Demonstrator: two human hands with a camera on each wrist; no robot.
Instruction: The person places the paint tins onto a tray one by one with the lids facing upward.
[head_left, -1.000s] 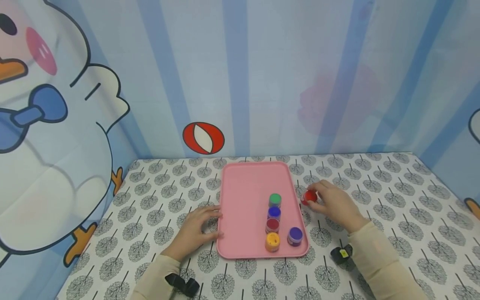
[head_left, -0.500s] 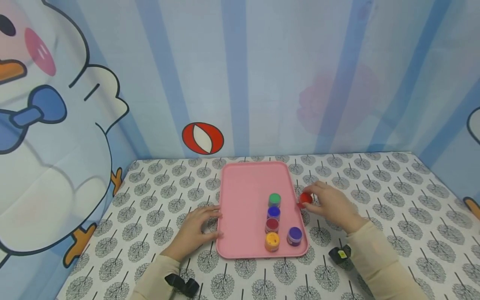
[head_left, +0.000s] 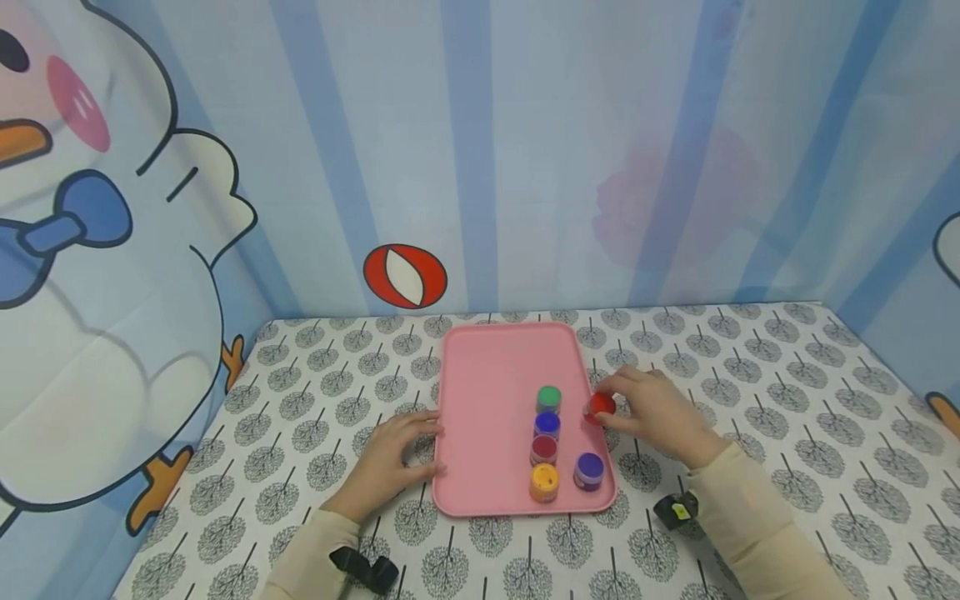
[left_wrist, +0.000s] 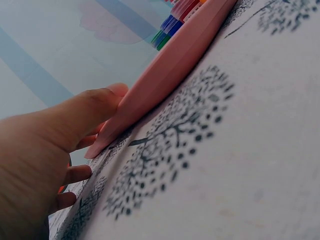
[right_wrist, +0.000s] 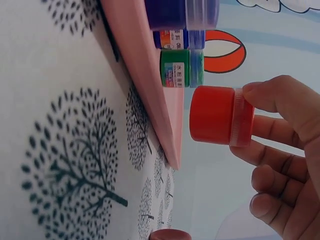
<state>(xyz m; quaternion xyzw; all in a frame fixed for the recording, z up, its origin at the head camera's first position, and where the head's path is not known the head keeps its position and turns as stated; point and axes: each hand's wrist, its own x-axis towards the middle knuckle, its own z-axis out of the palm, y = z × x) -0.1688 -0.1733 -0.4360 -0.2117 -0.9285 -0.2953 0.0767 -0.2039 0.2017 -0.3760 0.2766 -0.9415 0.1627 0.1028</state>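
Observation:
My right hand (head_left: 660,414) pinches a red paint jar (right_wrist: 212,115) by its lid between thumb and fingers. In the head view the red jar (head_left: 602,407) is over the right rim of a pink tray (head_left: 487,417); the right wrist view shows it raised off the table. In the tray stand a green paint jar (head_left: 549,398), a blue one (head_left: 547,424), a dark red one (head_left: 543,450) and an orange-yellow one (head_left: 544,482) in a row, with a purple one (head_left: 588,471) to their right. My left hand (head_left: 390,458) touches the tray's left rim with spread, relaxed fingers.
A tree-patterned cloth (head_left: 315,400) covers the table. Behind it hangs a blue striped backdrop (head_left: 540,167) with a printed bird (head_left: 97,350). A partly cut-off reddish rounded shape (right_wrist: 170,234) shows low in the right wrist view; its kind is unclear.
The red paint jar has moved left with my right hand, from the cloth beside the tray to above its right rim. My left hand has stayed in place.

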